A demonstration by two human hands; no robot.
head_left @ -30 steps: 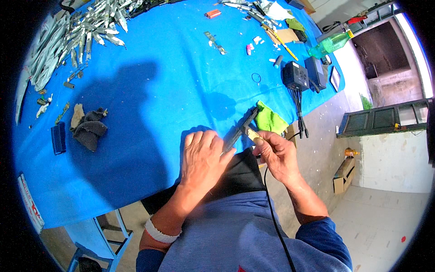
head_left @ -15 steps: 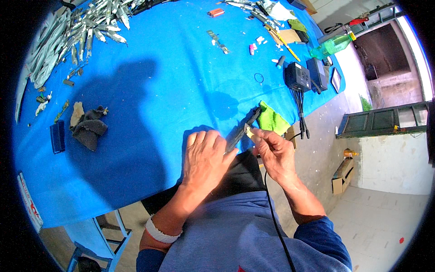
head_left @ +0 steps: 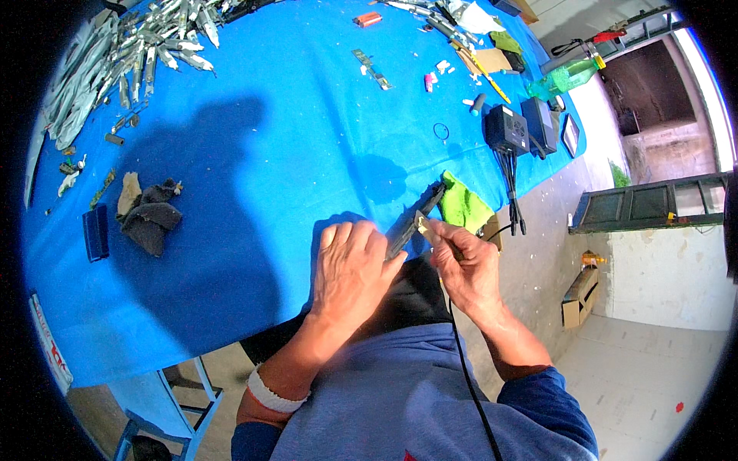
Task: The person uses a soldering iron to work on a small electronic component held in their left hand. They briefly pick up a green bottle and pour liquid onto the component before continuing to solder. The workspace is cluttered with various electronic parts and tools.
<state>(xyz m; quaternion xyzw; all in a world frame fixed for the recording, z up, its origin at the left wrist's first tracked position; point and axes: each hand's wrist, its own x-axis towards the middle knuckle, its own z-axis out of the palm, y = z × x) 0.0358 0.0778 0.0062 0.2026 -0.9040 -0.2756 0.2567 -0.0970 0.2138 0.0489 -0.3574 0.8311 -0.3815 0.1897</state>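
Observation:
My left hand [head_left: 350,261] is closed at the front edge of the blue-covered table, its thumb against the near end of a long, dark, narrow piece [head_left: 433,201]. That piece slants away to the right, its far end next to a bright green cloth [head_left: 464,203]. Between thumb and fingers, my right hand [head_left: 470,265] pinches a small, pale, flat, blade-like piece [head_left: 421,223] against or just over the dark piece's right side. My fingers hide part of both things, and their exact kind cannot be made out.
Grey-silver strips [head_left: 146,58] are heaped at the far left. A dark crumpled cloth [head_left: 154,219] lies on the blue tablecloth [head_left: 254,300]. To the right stand a black boxy device [head_left: 506,129] with cables and a green bottle [head_left: 565,79]. A blue stool [head_left: 165,399] is below left.
My right hand and the pale piece have shifted very slightly. My left hand stays at the dark piece's near end, and the view has moved a little.

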